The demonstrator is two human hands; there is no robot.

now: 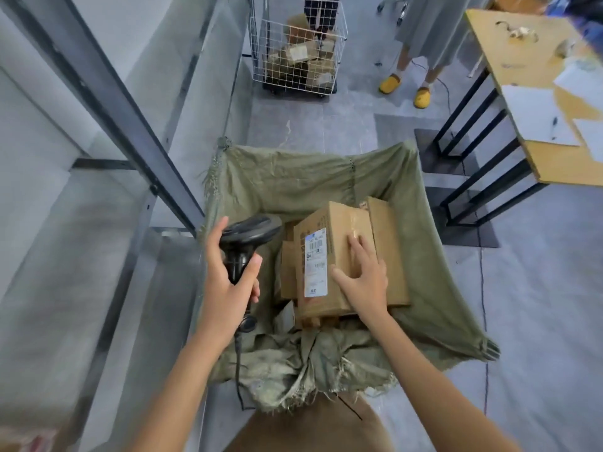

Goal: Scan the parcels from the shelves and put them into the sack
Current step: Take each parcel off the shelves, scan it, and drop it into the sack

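In the near centre of my view: one green woven sack (pixel 326 177), mouth stretched wide, presumably so parcels drop in without a second hand holding it apart. Inside it, one cardboard parcel (pixel 332 256), topmost, white shipping label (pixel 315 263) facing up, lying tilted across other boxes (pixel 287 272) beneath. My right hand (pixel 363 272) rests flat on its top, fingers spread and nearly straight, thumb out to the left; I judge it is settling the box in place, not gripping it. My left hand (pixel 225 282), just left of the parcel, has its fingers wrapped round the handle of one black barcode scanner (pixel 243 243), head aimed away and right, cable trailing down over the sack's near rim. Left: grey metal shelving (pixel 107 102). Far: one wire cart (pixel 298 50) of boxes. Far right: one wooden table (pixel 551 158) with papers, and a bystander's yellow shoes (pixel 406 89).
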